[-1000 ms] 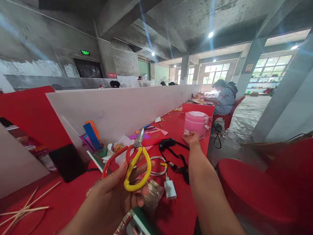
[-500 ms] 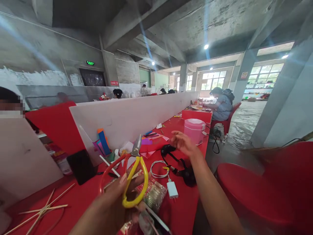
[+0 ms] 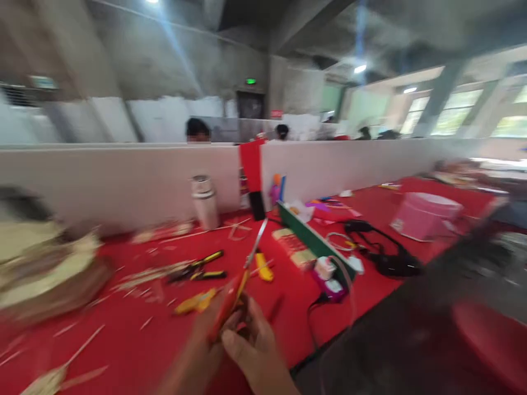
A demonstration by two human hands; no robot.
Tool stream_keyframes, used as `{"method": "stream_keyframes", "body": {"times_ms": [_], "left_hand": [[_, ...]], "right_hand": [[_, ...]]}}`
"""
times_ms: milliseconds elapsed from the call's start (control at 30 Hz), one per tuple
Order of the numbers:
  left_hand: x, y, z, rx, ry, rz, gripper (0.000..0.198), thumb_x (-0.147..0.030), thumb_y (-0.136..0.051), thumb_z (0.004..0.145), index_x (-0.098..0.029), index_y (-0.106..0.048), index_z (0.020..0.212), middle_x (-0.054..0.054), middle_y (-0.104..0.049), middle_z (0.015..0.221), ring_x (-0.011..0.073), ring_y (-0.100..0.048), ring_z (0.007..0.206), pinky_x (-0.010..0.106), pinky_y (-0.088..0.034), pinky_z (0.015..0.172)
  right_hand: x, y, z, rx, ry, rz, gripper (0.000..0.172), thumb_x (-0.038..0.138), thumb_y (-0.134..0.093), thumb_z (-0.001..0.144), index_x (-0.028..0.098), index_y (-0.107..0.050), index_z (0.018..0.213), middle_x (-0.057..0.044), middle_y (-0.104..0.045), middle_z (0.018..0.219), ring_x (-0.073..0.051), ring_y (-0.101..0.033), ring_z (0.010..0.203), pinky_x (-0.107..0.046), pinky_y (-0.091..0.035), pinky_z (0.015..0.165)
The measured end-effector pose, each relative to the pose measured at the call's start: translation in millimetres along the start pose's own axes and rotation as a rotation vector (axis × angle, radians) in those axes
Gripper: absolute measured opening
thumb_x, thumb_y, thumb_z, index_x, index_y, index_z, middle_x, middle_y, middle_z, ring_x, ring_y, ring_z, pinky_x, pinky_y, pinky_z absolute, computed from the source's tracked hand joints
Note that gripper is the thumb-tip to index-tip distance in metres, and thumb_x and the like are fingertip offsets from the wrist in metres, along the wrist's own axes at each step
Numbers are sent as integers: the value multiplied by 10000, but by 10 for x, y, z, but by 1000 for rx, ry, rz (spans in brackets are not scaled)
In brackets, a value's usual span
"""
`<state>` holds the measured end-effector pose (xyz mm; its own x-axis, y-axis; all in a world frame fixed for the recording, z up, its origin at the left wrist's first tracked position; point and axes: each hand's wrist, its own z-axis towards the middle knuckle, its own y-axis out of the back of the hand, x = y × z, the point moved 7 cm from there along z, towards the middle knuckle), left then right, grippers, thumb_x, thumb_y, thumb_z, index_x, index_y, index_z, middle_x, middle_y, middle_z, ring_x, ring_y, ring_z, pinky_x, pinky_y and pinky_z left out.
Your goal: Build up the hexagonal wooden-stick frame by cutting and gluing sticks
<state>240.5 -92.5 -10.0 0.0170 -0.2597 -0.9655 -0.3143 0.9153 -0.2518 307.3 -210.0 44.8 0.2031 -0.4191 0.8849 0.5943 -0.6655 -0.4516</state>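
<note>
The scissors (image 3: 242,280), with red and yellow handles and blades pointing up and away, stand between my two hands above the table. My left hand (image 3: 201,340), smeared by motion, is closed round the handles from the left. At the handles' lower right, my right hand (image 3: 257,343) has its fingers curled against them, thumb toward me. Beyond the hands lie yellow-and-black pliers (image 3: 201,267), a yellow-handled tool (image 3: 263,266) and another yellow tool (image 3: 195,302) on the red table (image 3: 135,345).
At the left rests a blurred round woven-looking piece (image 3: 53,274), with thin strips (image 3: 152,274) scattered nearby. A white cup (image 3: 205,203) stands by the partition (image 3: 164,170). To the right are a green divider (image 3: 304,233), a power strip (image 3: 333,288), black straps (image 3: 395,263) and a pink container (image 3: 426,214).
My view has swung left, bringing the pliers, strips and round piece into sight. My right hand has come from beside the pink container to the scissors in my left hand.
</note>
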Motion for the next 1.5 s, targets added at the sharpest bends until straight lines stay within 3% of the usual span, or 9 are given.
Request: {"method": "stream_keyframes", "body": {"times_ms": [100, 233, 300, 367, 533, 667, 867, 1133, 1500], "left_hand": [[-650, -19, -492, -176, -281, 382, 664, -228, -693, 791, -269, -499, 1424, 125, -630, 1303, 301, -617, 1156, 482, -479, 1022], [-854, 308, -1171, -249, -350, 669, 787, -120, -620, 778, -248, -364, 1511, 140, -525, 1439, 279, -516, 1297, 490, -394, 1105], [-836, 508, -1463, -249, -332, 822, 799, -142, -641, 773, -262, -361, 1512, 129, -483, 1483, 282, -472, 1342, 480, -388, 1117], [-813, 785, -1661, -303, -297, 908, 641, -218, -655, 807, -279, -495, 1424, 111, -563, 1408, 276, -519, 1297, 452, -430, 1086], [-887, 1704, -2038, -889, -401, 1015, 233, -290, -585, 884, -200, -704, 1063, 111, -707, 1076, 246, -658, 1027, 396, -511, 952], [-751, 2062, -2173, -1066, -381, 1071, 197, -282, -562, 906, -182, -700, 1005, 87, -700, 983, 206, -660, 931, 350, -514, 899], [-569, 2163, -2225, -1179, -265, 1041, 184, -271, -541, 925, -174, -695, 957, 66, -705, 935, 175, -654, 861, 312, -517, 834], [-542, 2195, -2258, -1253, -189, 960, 192, -313, -529, 929, -191, -677, 926, 47, -699, 895, 174, -652, 842, 304, -523, 809], [-490, 2177, -2284, -1204, -265, 976, 200, -285, -526, 929, -183, -670, 1023, 68, -706, 970, 192, -662, 913, 337, -510, 870]], "right_hand": [[-243, -616, -212, 143, -192, 17, 547, 492, -789, 714, 222, -634, 1163, -37, -691, 1052, -200, -627, 945, -327, -500, 882], [-433, -1076, -328, 175, -273, -51, 477, 516, -759, 729, 189, -657, 1061, -38, -686, 892, -191, -632, 786, -325, -520, 745], [-466, -1120, -323, 157, -230, -205, 463, 541, -745, 724, 192, -654, 1013, 0, -637, 727, -162, -585, 636, -297, -494, 624], [-481, -1044, -298, 155, -208, -427, 455, 554, -717, 739, 204, -646, 1021, 48, -547, 588, -136, -504, 525, -274, -440, 539], [-569, -831, -271, 388, -173, -1049, 296, 490, -655, 800, 227, -682, 931, 13, -632, 674, -166, -562, 621, -273, -414, 581], [-805, -905, -292, 566, -95, -1473, 206, 436, -582, 862, 266, -695, 896, -17, -708, 794, -209, -654, 751, -286, -430, 646], [-1044, -935, -222, 599, 122, -1669, 297, 352, -588, 869, 258, -645, 1145, -70, -733, 1040, -251, -683, 924, -337, -481, 760], [-1045, -1049, -223, 872, 263, -1613, 274, 297, -657, 824, 269, -645, 1096, -47, -694, 1011, -252, -629, 949, -350, -483, 773], [-1165, -1045, -327, 777, 246, -1606, 297, 275, -641, 832, 256, -630, 1128, -52, -660, 1087, -255, -607, 1018, -361, -479, 835]]}}
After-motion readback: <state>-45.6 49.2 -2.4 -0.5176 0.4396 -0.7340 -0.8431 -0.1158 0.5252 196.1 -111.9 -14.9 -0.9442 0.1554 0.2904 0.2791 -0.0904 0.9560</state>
